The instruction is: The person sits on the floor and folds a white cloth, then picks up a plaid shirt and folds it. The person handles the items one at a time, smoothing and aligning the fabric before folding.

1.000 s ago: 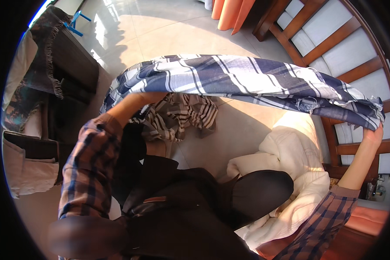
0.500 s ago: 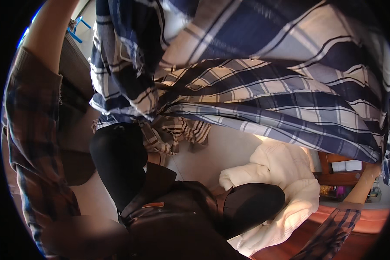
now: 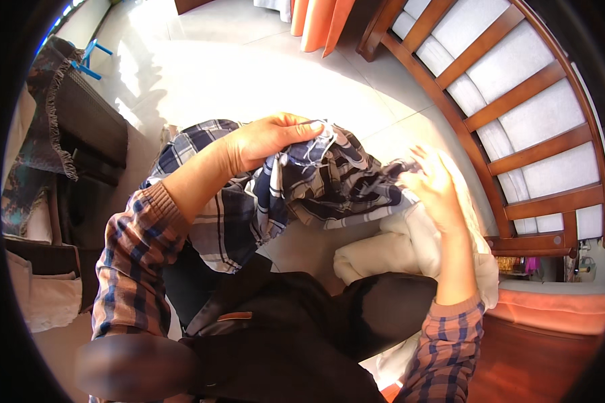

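Note:
A navy and white plaid cloth [image 3: 215,221] with frayed edges hangs bunched in front of me, over my left leg and across between my hands. My left hand [image 3: 269,140] is closed on its upper edge, thumb laid over the fabric beside loose white threads. On the other side my right hand [image 3: 437,188] pinches the cloth's right end between thumb and fingers, slightly smeared by motion. A cream-coloured padded cloth [image 3: 373,258] lies bunched by my right thigh, below the right hand.
To the right stands a wooden slatted frame [image 3: 497,101] with pale panels behind it. A dark woven piece of furniture [image 3: 94,114] with a fringed cover [image 3: 44,127] is on the left. Farther off are a blue stool [image 3: 91,57] and an orange curtain [image 3: 319,23].
The plaid cloth, earlier spread wide and high across the view, has dropped and gathered. Both hands have come down and inward, closer together, still holding it.

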`<state>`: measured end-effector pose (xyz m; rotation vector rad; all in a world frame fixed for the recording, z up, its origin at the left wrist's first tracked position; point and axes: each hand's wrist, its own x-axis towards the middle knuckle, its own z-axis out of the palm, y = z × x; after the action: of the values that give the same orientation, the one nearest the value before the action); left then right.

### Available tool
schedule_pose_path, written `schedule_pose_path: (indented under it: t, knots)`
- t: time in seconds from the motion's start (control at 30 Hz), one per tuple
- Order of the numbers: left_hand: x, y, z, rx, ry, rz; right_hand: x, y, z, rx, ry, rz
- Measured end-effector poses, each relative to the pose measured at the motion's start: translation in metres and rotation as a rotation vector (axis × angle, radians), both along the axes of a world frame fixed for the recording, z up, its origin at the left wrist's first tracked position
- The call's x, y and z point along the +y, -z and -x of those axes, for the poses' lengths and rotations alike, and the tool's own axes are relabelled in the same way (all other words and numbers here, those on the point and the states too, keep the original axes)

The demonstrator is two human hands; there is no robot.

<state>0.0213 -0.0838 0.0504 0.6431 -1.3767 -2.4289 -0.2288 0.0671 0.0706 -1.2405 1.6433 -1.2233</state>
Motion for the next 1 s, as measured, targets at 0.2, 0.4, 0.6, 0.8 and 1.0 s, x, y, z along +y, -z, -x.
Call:
schedule_pose_path:
  t: [0.2, 0.4, 0.6, 0.8, 1.0]
  knots:
    - [-0.001, 0.019, 0.015, -0.015, 0.089, 0.243, -0.051, 0.04, -0.052, -0.087, -0.215, 0.013]
    - [-0.028, 0.052, -0.015, -0.337, -0.038, 0.984, -0.055, 0.029, -0.037, -0.579, 0.145, -0.006]
    - [-0.056, 0.04, -0.052, -0.548, -0.387, 1.362, -0.05, 0.04, -0.025, -0.53, 0.169, -0.021]
    - [-0.075, 0.056, -0.078, -0.098, -0.538, 0.084, -0.047, 0.038, -0.003, -0.641, 0.229, 0.039]
    - [-0.102, 0.07, -0.105, -0.23, -0.575, 0.003, -0.038, 0.039, 0.013, -0.683, 0.278, 0.018]
